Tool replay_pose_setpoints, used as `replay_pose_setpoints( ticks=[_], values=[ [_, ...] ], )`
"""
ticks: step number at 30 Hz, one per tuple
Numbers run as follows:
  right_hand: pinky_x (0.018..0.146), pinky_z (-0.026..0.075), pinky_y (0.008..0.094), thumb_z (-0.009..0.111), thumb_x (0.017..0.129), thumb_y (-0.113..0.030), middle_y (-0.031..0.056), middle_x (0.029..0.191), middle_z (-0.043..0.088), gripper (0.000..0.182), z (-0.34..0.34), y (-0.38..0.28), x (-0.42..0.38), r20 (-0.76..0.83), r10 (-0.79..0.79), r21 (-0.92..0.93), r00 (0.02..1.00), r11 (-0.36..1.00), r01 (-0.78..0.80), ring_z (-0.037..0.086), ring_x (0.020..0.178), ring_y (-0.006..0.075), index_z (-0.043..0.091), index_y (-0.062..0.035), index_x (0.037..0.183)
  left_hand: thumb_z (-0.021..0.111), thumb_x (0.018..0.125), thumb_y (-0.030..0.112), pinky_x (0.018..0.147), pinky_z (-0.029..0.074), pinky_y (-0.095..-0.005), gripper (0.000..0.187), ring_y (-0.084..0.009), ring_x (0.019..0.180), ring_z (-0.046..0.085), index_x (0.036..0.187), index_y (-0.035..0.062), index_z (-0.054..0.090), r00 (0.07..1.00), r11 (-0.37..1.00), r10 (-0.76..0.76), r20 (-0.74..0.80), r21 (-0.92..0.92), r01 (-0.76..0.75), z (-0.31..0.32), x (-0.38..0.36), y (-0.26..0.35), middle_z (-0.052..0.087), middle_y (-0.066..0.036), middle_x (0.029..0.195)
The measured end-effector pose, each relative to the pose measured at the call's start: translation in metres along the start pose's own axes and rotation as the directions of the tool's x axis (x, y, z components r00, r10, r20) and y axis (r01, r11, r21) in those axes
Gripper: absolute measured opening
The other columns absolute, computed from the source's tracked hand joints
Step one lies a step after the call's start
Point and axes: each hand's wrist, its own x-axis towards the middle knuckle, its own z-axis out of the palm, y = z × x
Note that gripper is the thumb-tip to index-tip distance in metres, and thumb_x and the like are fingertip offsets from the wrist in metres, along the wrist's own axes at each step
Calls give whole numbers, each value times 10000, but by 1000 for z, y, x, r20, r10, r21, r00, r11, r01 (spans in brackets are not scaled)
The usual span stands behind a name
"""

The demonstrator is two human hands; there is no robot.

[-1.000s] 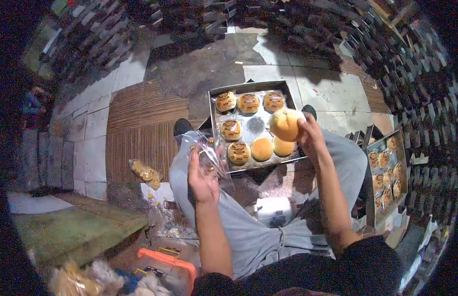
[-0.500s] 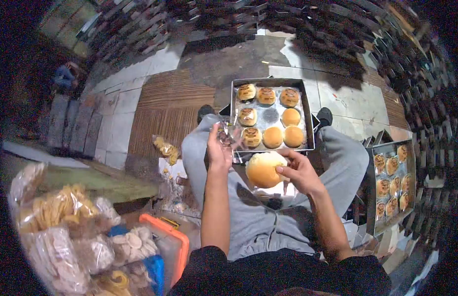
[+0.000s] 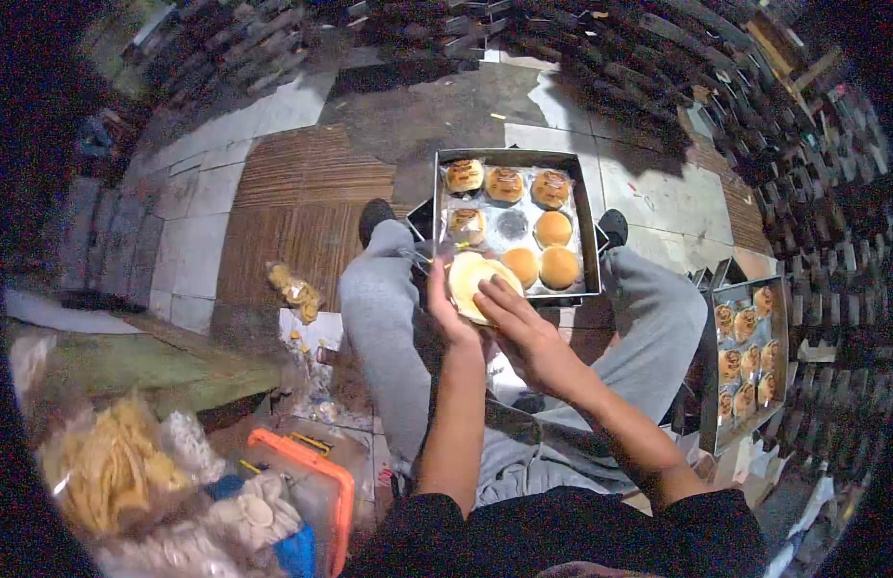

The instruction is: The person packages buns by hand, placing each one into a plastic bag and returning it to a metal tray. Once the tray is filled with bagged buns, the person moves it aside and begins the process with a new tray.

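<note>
A bun (image 3: 468, 276) sits between my two hands, its pale underside facing up. My left hand (image 3: 454, 313) is closed round its left side with the clear printed plastic bag, of which only a little shows by the fingers. The fingers of my right hand (image 3: 523, 332) press on the bun from the right. Just beyond my hands is a square metal tray (image 3: 590, 222) with three bare golden buns (image 3: 553, 229) and several in printed wrappers (image 3: 505, 184). A dark round spot marks the paper in its middle.
On the right stands a second tray (image 3: 741, 424) of wrapped buns. An orange-rimmed box (image 3: 311, 458) and bags of yellow and pale food pieces (image 3: 119, 462) lie at lower left. A small bag (image 3: 294, 291) rests on the floor beside my left leg.
My right hand has brought the bun left to the bag in my left hand, turning its pale side up. Both hands now meet at the bun. The view has shifted slightly.
</note>
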Motion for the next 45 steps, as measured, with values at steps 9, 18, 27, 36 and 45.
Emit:
replay_pose_setpoints(
  ticks=[9, 18, 27, 36, 45],
  values=[
    [941, 504, 368, 695, 920, -112, 198, 1163, 675, 278, 8, -1, 26, 57, 355, 125, 933, 925, -359, 652, 1106, 286, 657, -12, 1177, 547, 1012, 450, 917, 555, -381, 562, -265, 1145, 632, 1373, 20, 516, 967, 994, -59, -246, -104, 35, -8, 21, -10, 608, -143, 1324],
    [844, 541, 369, 738, 897, -150, 107, 990, 704, 275, -39, 3, -1, 366, 205, 363, 908, 867, -342, 679, 959, 216, 686, -13, 1128, 501, 1003, 541, 910, 567, -534, 578, -328, 1184, 625, 1390, 113, 528, 988, 994, 53, -145, -83, -65, 5, 0, 28, 608, -144, 1341],
    [766, 534, 320, 719, 875, -45, 109, 898, 708, 93, 22, 4, 18, -232, 283, 621, 931, 779, -82, 686, 850, 205, 725, -5, 959, 560, 1016, 394, 811, 536, -363, 414, -250, 1036, 658, 1244, 60, 648, 924, 91, 301, -237, 971, 220, 27, -123, 97, 670, -122, 1197],
    [717, 539, 350, 753, 804, -65, 106, 922, 669, 166, -21, -60, 36, -369, -257, 34, 893, 957, 290, 678, 806, 239, 720, -44, 966, 691, 915, -4, 668, 507, -255, 78, -154, 826, 636, 985, 6, 660, 657, -180, 515, 550, 819, -544, 33, -87, 118, 634, -85, 941],
    [796, 519, 290, 787, 846, -159, 56, 875, 734, 179, -10, -3, 42, -31, 442, 692, 897, 657, -300, 656, 860, 121, 744, -8, 932, 742, 922, 103, 607, 476, -239, 158, -112, 697, 587, 916, 15, 611, 820, 310, 550, 159, 872, -378, 20, -84, 115, 607, -38, 823]
  ],
)
